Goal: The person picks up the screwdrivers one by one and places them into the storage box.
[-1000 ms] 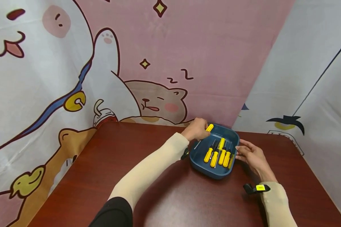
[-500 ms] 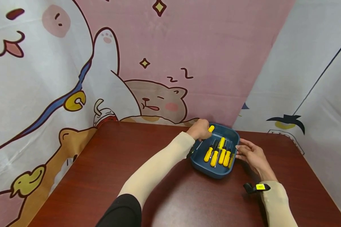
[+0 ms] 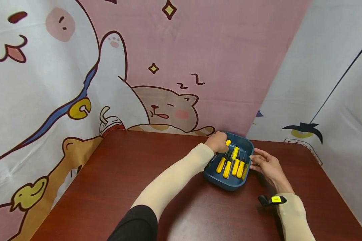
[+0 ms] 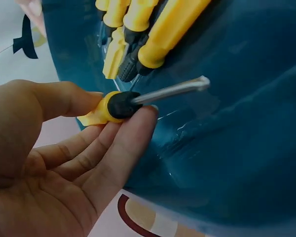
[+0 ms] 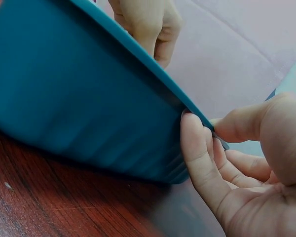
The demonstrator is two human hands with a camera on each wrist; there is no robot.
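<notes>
My left hand (image 3: 218,142) is over the left back part of a blue plastic tray (image 3: 220,182). Between thumb and fingers it pinches a yellow-and-black screwdriver (image 4: 119,105), whose metal shaft points away from the palm over the tray floor. Several more yellow-handled screwdrivers (image 3: 227,169) lie side by side in the tray, handles mostly toward me. On the tray's right side, my right hand (image 3: 269,169) pinches the rim, thumb on top and fingers against the outer wall (image 5: 113,113).
The tray stands on a dark red wooden table (image 3: 157,160), close to its back edge. Behind hangs a cloth backdrop (image 3: 229,67) with cartoon animals. A small black device (image 3: 273,200) is strapped on the right wrist.
My left hand has moved right and slightly toward me, carrying the screwdriver further over the tray. The right hand stays on the rim.
</notes>
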